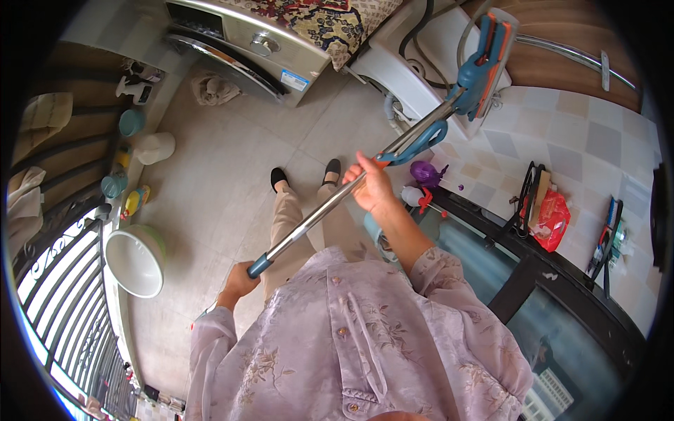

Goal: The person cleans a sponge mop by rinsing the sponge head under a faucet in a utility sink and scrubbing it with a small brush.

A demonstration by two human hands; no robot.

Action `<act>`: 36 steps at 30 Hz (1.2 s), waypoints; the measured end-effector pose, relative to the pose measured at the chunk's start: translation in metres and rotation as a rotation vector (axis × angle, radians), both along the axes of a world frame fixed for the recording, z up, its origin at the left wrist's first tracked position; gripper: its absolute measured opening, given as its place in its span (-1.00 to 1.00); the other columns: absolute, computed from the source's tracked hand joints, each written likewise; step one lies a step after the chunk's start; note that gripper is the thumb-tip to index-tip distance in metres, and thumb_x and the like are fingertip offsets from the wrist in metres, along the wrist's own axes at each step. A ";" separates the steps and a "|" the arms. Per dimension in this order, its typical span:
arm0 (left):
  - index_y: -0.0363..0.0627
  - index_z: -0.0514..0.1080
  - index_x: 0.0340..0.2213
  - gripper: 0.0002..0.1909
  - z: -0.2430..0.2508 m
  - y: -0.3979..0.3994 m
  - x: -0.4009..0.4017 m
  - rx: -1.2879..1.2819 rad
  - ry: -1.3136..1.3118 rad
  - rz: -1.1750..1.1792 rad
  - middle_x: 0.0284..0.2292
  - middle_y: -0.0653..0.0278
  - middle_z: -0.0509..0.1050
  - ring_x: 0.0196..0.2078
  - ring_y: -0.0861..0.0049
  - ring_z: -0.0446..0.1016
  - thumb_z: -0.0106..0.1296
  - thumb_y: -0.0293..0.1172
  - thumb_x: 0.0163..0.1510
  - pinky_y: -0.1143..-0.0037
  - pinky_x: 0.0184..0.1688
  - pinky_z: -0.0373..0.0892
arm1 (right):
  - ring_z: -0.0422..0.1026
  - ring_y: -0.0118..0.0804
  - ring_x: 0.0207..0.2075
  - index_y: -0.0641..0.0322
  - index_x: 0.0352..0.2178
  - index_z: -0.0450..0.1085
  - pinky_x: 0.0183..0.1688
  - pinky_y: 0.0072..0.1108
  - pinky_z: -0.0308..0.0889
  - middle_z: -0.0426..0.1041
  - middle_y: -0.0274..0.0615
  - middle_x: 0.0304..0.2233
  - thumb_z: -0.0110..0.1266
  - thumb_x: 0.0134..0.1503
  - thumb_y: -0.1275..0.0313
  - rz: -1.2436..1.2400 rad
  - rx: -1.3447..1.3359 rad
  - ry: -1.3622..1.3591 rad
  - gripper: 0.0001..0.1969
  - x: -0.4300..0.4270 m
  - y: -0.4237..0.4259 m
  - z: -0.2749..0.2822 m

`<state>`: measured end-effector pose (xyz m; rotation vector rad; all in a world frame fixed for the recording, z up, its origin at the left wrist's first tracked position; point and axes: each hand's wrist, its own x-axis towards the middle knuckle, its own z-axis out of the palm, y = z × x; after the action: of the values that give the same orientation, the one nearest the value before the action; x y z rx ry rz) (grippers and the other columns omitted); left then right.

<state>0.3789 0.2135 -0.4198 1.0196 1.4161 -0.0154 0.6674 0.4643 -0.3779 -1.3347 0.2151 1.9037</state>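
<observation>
A sponge mop with a steel pole slants across in front of my body. My left hand is closed around the blue grip at the pole's near end. Farther up, my right hand grasps the pole just below the blue squeeze lever, thumb pointing along it. The blue and orange mop head is raised at the far end, in front of a white sink in this view. Whether the head touches the sink, I cannot tell.
A washing machine stands ahead, with a cloth on the tiled floor beside it. Left are a large basin, a white bucket and window bars. A spray bottle and glass door are right.
</observation>
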 end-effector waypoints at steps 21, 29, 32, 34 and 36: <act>-0.08 0.38 -0.51 -0.73 0.052 -0.048 -0.096 0.481 0.807 0.140 -0.53 0.18 0.40 -0.44 0.22 0.37 -0.06 -0.64 -0.39 0.37 -0.35 0.29 | 0.25 -0.34 -0.43 0.08 -0.66 0.15 -0.23 -0.52 0.16 0.23 -0.33 -0.63 -0.04 0.01 0.23 0.196 -0.047 0.444 -0.73 -0.070 -0.073 -0.021; -0.04 0.38 -0.48 -0.71 0.105 -0.035 -0.104 0.344 0.920 0.059 -0.56 0.22 0.40 -0.48 0.28 0.37 -0.06 -0.61 -0.38 0.38 -0.40 0.29 | 0.26 -0.33 -0.50 0.03 -0.62 0.09 -0.29 -0.47 0.20 0.19 -0.34 -0.67 0.05 -0.05 0.20 0.113 -0.308 0.420 -0.70 -0.100 -0.074 -0.070; -0.02 0.39 -0.47 -0.71 0.121 -0.010 -0.097 0.391 0.977 0.007 -0.56 0.24 0.39 -0.49 0.29 0.38 -0.04 -0.61 -0.38 0.39 -0.42 0.29 | 0.25 -0.33 -0.56 0.03 -0.63 0.09 -0.33 -0.46 0.21 0.17 -0.35 -0.70 0.07 -0.07 0.20 0.082 -0.312 0.379 -0.69 -0.111 -0.065 -0.091; -0.02 0.39 -0.47 -0.71 0.135 0.018 -0.090 0.510 1.013 -0.076 -0.59 0.26 0.38 -0.51 0.31 0.37 -0.04 -0.60 -0.37 0.41 -0.45 0.29 | 0.24 -0.34 -0.62 0.03 -0.63 0.09 -0.42 -0.47 0.23 0.16 -0.34 -0.73 0.06 -0.06 0.22 0.014 -0.326 0.355 -0.70 -0.115 -0.057 -0.109; -0.03 0.39 -0.45 -0.68 0.151 0.048 -0.084 0.604 1.036 -0.194 -0.59 0.29 0.35 -0.53 0.37 0.35 -0.03 -0.59 -0.39 0.44 -0.46 0.27 | 0.24 -0.34 -0.63 0.04 -0.64 0.10 -0.46 -0.48 0.24 0.17 -0.33 -0.74 0.04 -0.04 0.25 -0.046 -0.280 0.392 -0.72 -0.119 -0.046 -0.127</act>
<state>0.2952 0.2613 -0.2689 1.7859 2.3215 -0.3124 0.5488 0.4181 -0.5048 -1.1035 0.7254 2.1393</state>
